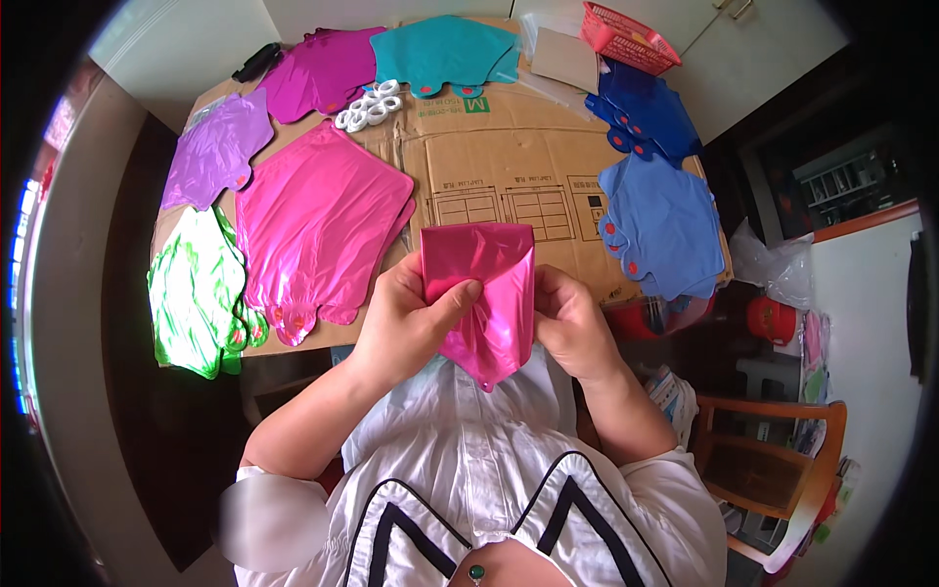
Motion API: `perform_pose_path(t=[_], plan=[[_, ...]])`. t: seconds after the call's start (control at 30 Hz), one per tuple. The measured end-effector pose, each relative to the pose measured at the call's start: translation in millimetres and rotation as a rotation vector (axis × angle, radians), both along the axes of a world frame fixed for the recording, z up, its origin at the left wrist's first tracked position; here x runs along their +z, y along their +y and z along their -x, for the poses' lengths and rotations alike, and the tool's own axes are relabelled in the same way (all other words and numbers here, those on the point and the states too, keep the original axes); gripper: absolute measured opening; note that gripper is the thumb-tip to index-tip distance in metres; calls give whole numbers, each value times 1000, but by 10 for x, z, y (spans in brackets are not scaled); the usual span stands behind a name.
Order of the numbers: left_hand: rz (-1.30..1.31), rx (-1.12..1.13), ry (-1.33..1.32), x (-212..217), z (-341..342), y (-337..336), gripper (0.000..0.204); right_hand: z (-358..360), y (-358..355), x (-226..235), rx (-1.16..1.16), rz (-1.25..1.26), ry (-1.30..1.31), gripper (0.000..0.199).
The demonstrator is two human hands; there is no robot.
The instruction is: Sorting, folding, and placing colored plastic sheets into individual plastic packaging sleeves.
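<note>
A shiny hot-pink, folded foil piece with a straight far edge and a pointed near end (486, 259) is held up in front of the person's white shirt (445, 440), at the near edge of the brown cardboard sheet (528, 152) covering the table. The left hand (411, 315) is closed on its left side, thumb pressed flat across the front and the other fingers mostly hidden behind. The right hand (577, 323) has its fingers curled in at the piece's right edge; their tips are partly hidden, so I cannot tell whether they pinch it. Left of the hands lies a large stack of flat pink foil shapes with red dots on their near ends (318, 220). Left of that stack is a bright green, glossy foil stack (199, 293), and on the far side of the green one a lavender foil stack (217, 149). Along the far side, from left to right, are a purple-magenta foil stack (318, 73), a teal foil stack (440, 47) and a beige rectangular card (565, 61), with a red plastic lattice basket (626, 41) beyond the card to the right. A small cluster of white rings (370, 110) sits just nearer than the purple-magenta stack. On the right, a dark blue foil stack (650, 110) lies beyond a periwinkle-blue foil stack (665, 225).
</note>
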State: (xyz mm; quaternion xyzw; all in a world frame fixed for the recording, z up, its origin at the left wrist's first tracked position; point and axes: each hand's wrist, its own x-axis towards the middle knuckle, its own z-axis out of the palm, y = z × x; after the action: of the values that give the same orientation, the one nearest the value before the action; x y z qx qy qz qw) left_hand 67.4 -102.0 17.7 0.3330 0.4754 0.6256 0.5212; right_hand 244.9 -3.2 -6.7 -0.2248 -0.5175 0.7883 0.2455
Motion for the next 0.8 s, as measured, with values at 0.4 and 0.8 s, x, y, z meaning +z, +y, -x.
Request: perform_pose_path(t=[0.4,0.8], plan=[[-15,101,38,-135,-105,-19,30,64,-134,28,-63,-128,-71,26],[76,63,-298,-175,-109,1,32,-210,228,55,-255,-1620,-227,55]])
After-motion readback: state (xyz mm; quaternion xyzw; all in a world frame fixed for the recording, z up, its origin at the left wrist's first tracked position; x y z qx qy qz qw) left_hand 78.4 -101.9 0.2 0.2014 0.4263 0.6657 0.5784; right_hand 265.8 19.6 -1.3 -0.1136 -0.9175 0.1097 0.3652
